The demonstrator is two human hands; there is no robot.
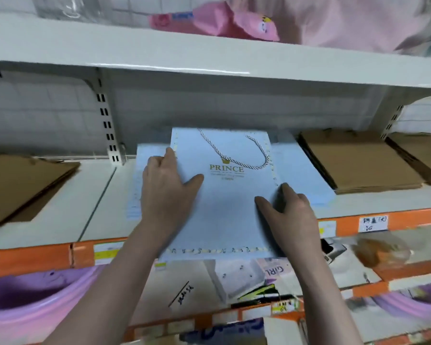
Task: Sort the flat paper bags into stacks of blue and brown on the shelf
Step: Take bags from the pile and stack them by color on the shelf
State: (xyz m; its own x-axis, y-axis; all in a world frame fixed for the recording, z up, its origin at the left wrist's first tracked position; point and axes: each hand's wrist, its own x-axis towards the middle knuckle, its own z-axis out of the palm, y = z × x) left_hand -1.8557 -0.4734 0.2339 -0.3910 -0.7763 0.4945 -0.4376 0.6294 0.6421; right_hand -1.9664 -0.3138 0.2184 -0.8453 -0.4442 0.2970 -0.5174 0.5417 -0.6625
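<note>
A flat light-blue paper bag [224, 207] marked PRINCE, with a white rope handle, lies on top of a spread stack of blue bags [306, 175] in the middle of the white shelf [105, 210]; its near edge overhangs the shelf front. My left hand [167, 185] rests flat on the bag's left side with fingers straight. My right hand [289, 210] lies flat on its right edge. A stack of brown bags [358, 160] sits to the right, with another [418, 153] beyond it. More brown bags [23, 185] lie at the left.
An upper shelf [209, 56] with pink goods hangs close overhead. A slotted upright [107, 125] stands at the back left. The orange shelf front [358, 222] carries price tags. Lower shelves hold purple basins [30, 302] and small packaged goods.
</note>
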